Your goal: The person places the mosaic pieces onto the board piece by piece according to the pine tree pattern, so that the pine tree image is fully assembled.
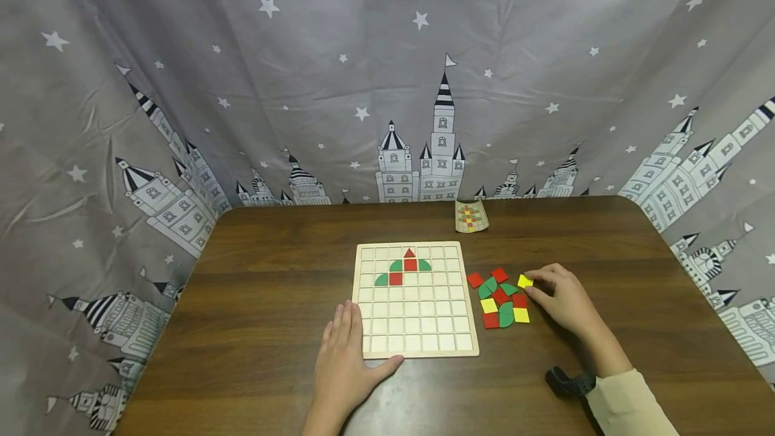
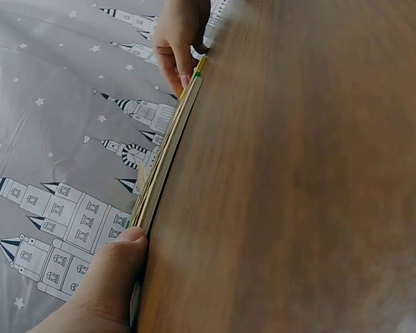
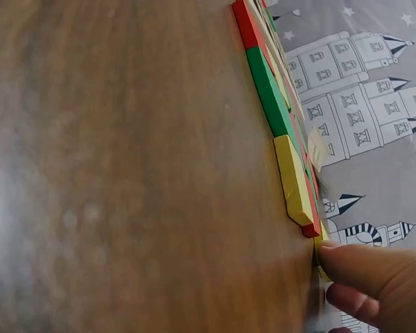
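While the board [image 1: 412,325] is steadied (seemingly) by the wide left grip [image 1: 346,360], a yellow tile [image 1: 524,281] is pinched in the right grip [image 1: 564,297]

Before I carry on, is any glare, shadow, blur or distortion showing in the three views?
Head: pale sheen on the near table, soft shadow by the right hand, curtain print leaning outward at both sides, perhaps lens distortion or drape; left wrist: table grain blurry, faint glare bottom right; right wrist: pale glare at left, nearest yellow piece fairly crisp.
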`<state>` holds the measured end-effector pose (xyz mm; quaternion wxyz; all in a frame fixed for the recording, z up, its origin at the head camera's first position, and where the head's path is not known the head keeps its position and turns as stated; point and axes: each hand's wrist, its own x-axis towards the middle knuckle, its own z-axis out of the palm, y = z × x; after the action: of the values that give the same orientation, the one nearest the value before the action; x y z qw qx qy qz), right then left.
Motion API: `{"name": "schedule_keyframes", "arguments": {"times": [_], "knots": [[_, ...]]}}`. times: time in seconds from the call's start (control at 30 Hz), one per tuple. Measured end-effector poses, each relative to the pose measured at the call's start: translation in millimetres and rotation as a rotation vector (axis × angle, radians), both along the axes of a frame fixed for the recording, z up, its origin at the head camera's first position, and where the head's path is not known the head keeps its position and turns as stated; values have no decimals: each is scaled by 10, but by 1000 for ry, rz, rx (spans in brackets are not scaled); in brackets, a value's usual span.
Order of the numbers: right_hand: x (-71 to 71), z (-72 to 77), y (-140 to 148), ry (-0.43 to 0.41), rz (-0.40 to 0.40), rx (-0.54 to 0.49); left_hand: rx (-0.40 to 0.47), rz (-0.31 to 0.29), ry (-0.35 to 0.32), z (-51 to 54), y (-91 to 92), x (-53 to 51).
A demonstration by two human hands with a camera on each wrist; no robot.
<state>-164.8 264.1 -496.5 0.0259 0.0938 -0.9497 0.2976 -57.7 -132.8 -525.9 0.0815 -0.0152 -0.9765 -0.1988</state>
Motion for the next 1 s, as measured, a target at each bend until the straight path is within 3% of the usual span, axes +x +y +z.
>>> {"name": "schedule_keyframes", "arguments": {"times": [0.23,0.53,0.73,1.0], "knots": [[-30,1,-30,-25,-14,-46,-7,2,-16,2,1,-3],[-106,31,-124,-40,-64,-84,-16,-1,11,7,5,4],[-197,110,-393,-78,-62,-157,-18,-2,0,25,-7,4],[-321,136,-897,-113,25,-257,-19,1,-21,25,0,2]]}}
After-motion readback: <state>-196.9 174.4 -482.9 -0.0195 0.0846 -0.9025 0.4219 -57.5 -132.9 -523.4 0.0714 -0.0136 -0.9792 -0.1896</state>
